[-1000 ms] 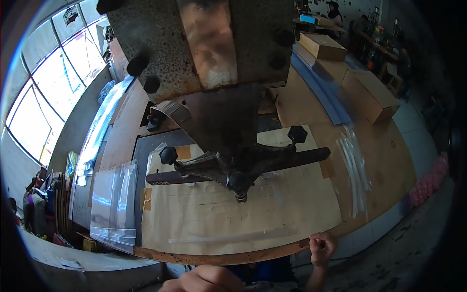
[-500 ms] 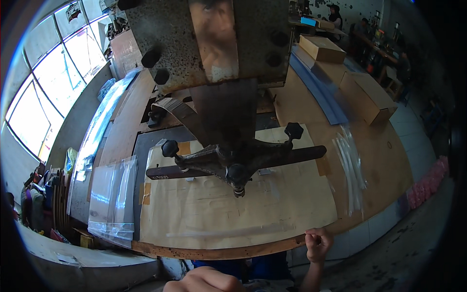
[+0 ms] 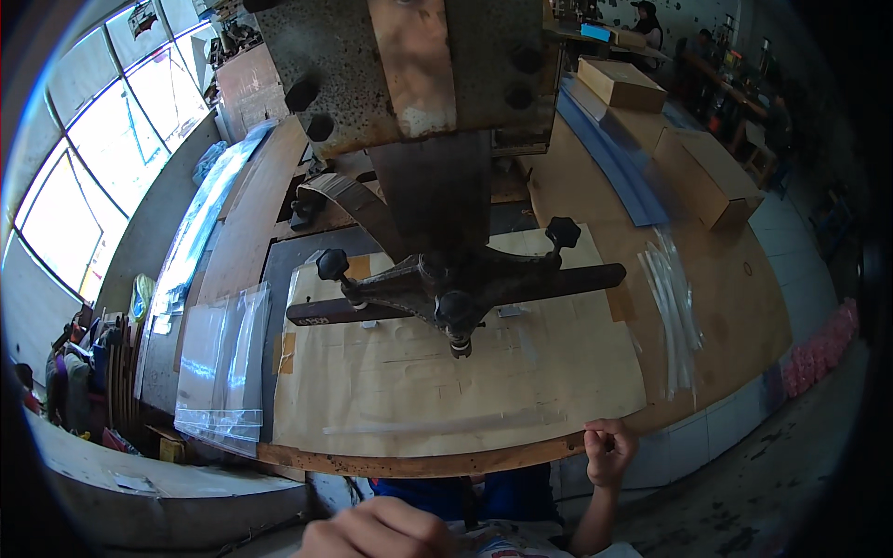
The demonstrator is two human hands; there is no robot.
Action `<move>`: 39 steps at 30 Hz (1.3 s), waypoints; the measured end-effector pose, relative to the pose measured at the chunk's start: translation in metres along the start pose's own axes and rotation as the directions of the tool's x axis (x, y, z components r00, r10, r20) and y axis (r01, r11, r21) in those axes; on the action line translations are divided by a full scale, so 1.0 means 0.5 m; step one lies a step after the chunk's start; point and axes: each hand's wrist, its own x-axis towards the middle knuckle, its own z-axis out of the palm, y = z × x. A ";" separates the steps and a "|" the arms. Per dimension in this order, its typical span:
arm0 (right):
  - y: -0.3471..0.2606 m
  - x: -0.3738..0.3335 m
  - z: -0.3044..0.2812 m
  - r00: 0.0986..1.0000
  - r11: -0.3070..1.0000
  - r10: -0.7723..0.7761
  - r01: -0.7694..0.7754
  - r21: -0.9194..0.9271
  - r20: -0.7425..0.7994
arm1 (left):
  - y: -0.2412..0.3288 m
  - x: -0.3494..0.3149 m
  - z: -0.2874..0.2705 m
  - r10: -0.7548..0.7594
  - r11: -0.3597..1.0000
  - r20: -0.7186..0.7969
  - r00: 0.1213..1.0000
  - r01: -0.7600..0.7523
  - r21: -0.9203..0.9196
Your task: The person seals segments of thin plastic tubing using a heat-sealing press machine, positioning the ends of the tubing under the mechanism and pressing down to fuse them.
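Dim workshop room, with bright windows point(image 3: 102, 149) far left of the press and a person point(image 3: 648, 30) well beyond it, to the right. Around the press, a broad worktable point(image 3: 744, 307), brown board to its right. At centre, the dark metal press point(image 3: 430, 191), arms spread above a large sheet of tan paper point(image 3: 558, 372). Right of the press, two cardboard boxes point(image 3: 712, 172) and a long blue sheet point(image 3: 609, 153). To its left, flat clear plastic sleeves point(image 3: 219, 353); to its right, a bundle of thin pale strips point(image 3: 673, 316). On the near side of the press, a wooden front edge point(image 3: 419, 461), with an open stretch of paper between. Nearer still than that edge, left hand point(image 3: 377, 530) loosely curled; palm hidden, cannot tell of anything held. To the right of the press, by the edge, right hand point(image 3: 609, 451), thumb and fingertips nearly together; cannot tell of anything pinched. Between press and edge, a slender clear strip point(image 3: 446, 425), flat on the paper, near the right hand.
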 end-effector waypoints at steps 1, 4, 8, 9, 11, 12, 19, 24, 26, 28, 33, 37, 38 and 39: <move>-0.002 0.002 0.001 1.000 1.000 0.000 0.000 0.013 0.011 | -0.003 -0.012 -0.028 0.068 0.994 0.073 0.995 -0.073 0.077; -0.008 0.003 -0.004 1.000 1.000 0.005 -0.005 -0.003 0.014 | 0.004 -0.131 -0.125 0.032 0.888 -0.258 0.966 0.091 0.450; -0.005 -0.003 -0.008 1.000 1.000 -0.007 0.006 0.017 0.030 | 0.083 -0.185 -0.309 -0.164 -0.065 -0.518 0.840 0.515 0.855; -0.008 -0.007 -0.006 0.999 1.000 0.009 -0.009 0.017 0.032 | 0.117 -0.243 -0.370 -0.188 -0.318 -0.558 0.808 0.487 0.813; -0.006 -0.004 -0.001 0.999 1.000 0.016 -0.017 0.020 0.045 | 0.176 -0.352 -0.462 -0.185 -0.552 -0.608 0.772 0.431 0.714; -0.005 -0.004 -0.001 0.999 1.000 0.025 -0.025 0.017 0.045 | 0.202 -0.401 -0.496 -0.234 -0.602 -0.669 0.705 0.436 0.669; -0.008 0.003 0.011 1.000 1.000 0.012 -0.012 -0.018 0.025 | 0.248 -0.395 -0.506 -0.393 -0.314 -0.699 0.597 0.627 0.713; -0.001 -0.003 0.017 1.000 0.999 0.000 0.002 -0.044 0.026 | 0.262 -0.414 -0.527 -0.349 -0.224 -0.720 0.599 0.693 0.685; 0.003 -0.005 0.018 0.999 0.998 -0.014 0.016 -0.053 0.034 | 0.278 -0.390 -0.523 -0.361 -0.136 -0.826 0.432 0.852 0.505; 0.004 -0.007 0.019 0.999 0.999 -0.014 0.015 -0.041 0.033 | 0.278 -0.385 -0.532 -0.339 -0.217 -0.844 0.417 0.838 0.501; -0.007 -0.010 0.018 0.999 0.999 -0.012 0.014 -0.048 0.053 | 0.240 -0.382 -0.501 -0.367 -0.366 -0.656 0.660 0.546 0.754; -0.026 -0.012 0.021 0.998 0.999 -0.011 0.013 -0.041 0.059 | 0.246 -0.367 -0.483 -0.322 -0.447 -0.683 0.656 0.531 0.720; -0.019 -0.012 0.021 0.998 0.999 -0.023 0.025 -0.030 0.055 | 0.249 -0.352 -0.477 -0.289 -0.488 -0.740 0.608 0.572 0.660; -0.005 -0.019 0.017 0.998 1.000 -0.018 0.019 -0.016 0.060 | 0.239 -0.368 -0.491 -0.203 -0.350 -0.570 0.796 0.485 0.802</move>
